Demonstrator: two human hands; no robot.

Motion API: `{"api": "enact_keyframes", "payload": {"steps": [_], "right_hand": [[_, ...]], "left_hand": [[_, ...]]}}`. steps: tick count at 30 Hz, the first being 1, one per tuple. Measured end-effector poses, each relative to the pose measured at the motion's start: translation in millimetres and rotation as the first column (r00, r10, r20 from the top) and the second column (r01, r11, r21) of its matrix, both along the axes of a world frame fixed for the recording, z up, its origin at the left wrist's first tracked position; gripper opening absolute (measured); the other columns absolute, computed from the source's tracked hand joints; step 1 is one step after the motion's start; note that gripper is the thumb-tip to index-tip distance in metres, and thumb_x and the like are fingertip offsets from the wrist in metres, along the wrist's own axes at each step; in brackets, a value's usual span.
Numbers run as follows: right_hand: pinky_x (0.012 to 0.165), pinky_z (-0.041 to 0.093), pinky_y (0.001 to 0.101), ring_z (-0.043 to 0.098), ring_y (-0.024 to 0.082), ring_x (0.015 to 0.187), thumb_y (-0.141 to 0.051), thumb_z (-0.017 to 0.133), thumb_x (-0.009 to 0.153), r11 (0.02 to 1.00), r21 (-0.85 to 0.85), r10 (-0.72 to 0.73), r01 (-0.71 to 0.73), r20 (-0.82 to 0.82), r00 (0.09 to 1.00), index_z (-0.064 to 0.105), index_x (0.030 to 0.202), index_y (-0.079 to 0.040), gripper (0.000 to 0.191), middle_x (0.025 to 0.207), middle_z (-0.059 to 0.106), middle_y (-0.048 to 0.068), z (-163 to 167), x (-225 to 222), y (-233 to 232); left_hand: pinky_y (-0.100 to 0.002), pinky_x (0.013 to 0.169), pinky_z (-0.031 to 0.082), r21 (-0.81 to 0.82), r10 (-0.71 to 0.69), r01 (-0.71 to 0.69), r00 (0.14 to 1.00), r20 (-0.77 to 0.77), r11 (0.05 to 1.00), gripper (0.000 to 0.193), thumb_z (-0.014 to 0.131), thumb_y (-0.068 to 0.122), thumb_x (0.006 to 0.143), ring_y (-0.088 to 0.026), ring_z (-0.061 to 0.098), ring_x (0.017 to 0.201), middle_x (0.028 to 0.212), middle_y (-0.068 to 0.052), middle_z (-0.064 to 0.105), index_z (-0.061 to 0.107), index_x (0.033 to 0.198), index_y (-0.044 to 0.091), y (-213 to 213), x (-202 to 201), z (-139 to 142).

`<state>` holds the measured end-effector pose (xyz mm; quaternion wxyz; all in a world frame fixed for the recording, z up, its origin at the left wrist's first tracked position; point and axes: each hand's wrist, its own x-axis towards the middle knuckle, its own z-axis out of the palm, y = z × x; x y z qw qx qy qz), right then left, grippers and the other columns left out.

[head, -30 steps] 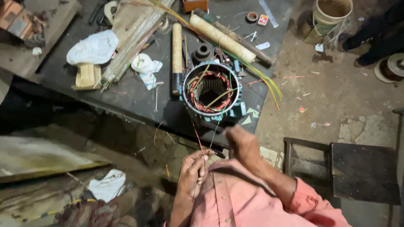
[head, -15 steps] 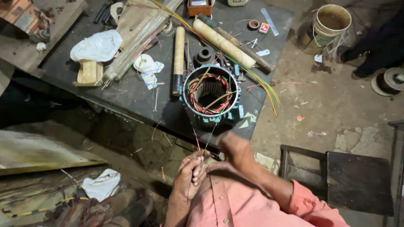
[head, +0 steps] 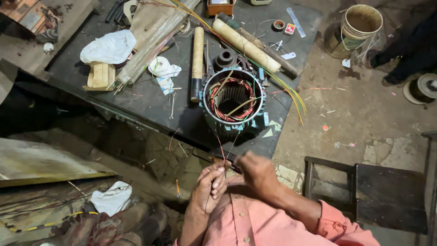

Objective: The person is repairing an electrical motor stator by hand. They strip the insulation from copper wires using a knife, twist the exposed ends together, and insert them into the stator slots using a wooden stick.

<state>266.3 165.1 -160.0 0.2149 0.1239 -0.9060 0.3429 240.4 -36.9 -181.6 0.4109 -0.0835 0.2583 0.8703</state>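
Observation:
A round motor stator (head: 233, 101) with red copper windings stands on the dark workbench (head: 150, 105), near its front edge. Thin red wire leads (head: 221, 148) run down from it to my hands. My left hand (head: 210, 185) pinches the end of a wire between fingers and thumb. My right hand (head: 255, 171) is closed next to it on a small dark tool at the wire ends; the tool is mostly hidden. Both hands are held close together just below the bench edge, in front of my pink shirt.
On the bench lie a wooden-handled mallet (head: 197, 61), a long cream roll (head: 246, 44), a white plastic bag (head: 109, 47), a wood block (head: 101, 75) and a tape roll (head: 159, 66). A bucket (head: 357, 28) stands on the floor at right, a dark stool (head: 387, 193) beside me.
My hands stay together on the wire ends with small finger movements. The view has shifted slightly, so the bench sits a little lower in frame.

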Motion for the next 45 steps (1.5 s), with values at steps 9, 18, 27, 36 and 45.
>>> {"api": "enact_keyframes", "payload": {"steps": [9,18,27,36,45], "right_hand": [[0.058,0.051,0.0430,0.064,0.034,0.070,0.004,0.066,0.073,0.994,-0.023,-0.110,0.110,-0.005,0.994,0.066,0.093,-0.006,0.023,0.083,0.062,0.014,-6.9,2.7,-3.8],[0.058,0.050,0.0425,0.062,0.032,0.064,0.009,0.066,0.072,0.977,-0.085,-0.185,0.196,0.120,0.975,0.068,0.102,-0.006,0.034,0.078,0.059,0.014,-17.1,2.8,-3.8],[0.055,0.048,0.0453,0.060,0.035,0.063,0.004,0.070,0.085,0.966,-0.041,-0.250,0.256,0.108,0.962,0.066,0.106,-0.002,0.022,0.079,0.056,0.016,-0.5,1.7,-4.0],[0.057,0.047,0.0443,0.061,0.036,0.067,0.003,0.068,0.088,0.974,-0.028,-0.225,0.225,0.016,0.974,0.064,0.100,-0.004,0.014,0.082,0.058,0.016,-9.7,3.5,-4.9],[0.052,0.049,0.0428,0.061,0.031,0.057,-0.004,0.071,0.090,0.976,-0.068,-0.193,0.208,0.184,0.964,0.066,0.106,-0.004,0.017,0.076,0.060,0.013,50.9,8.0,38.8]], "left_hand": [[-0.019,0.035,0.030,0.009,-0.033,0.033,0.999,0.009,0.999,0.023,0.056,0.005,0.099,-0.004,0.036,0.039,0.053,0.005,0.045,0.066,0.117,-0.005,-4.9,-4.0,3.1],[-0.019,0.035,0.028,0.026,-0.032,0.031,0.999,0.004,0.999,0.022,0.055,0.006,0.100,-0.004,0.035,0.039,0.054,0.005,0.044,0.066,0.116,-0.005,-4.2,-6.4,3.5],[-0.019,0.037,0.029,0.018,-0.046,0.047,0.999,-0.027,0.999,0.022,0.055,0.006,0.101,-0.003,0.034,0.040,0.055,0.005,0.044,0.066,0.117,-0.005,-5.2,-6.4,3.3],[-0.019,0.035,0.028,-0.035,-0.057,0.057,0.998,-0.020,0.998,0.023,0.056,0.007,0.100,-0.003,0.034,0.040,0.055,0.005,0.044,0.066,0.117,-0.003,-1.8,-3.6,11.3],[-0.034,0.053,0.048,-0.309,-0.792,-0.759,-0.416,-0.446,0.573,0.040,0.066,0.014,0.076,-0.020,0.063,0.064,0.067,-0.005,0.062,0.071,0.110,-0.006,4.6,-19.4,81.4]]}}
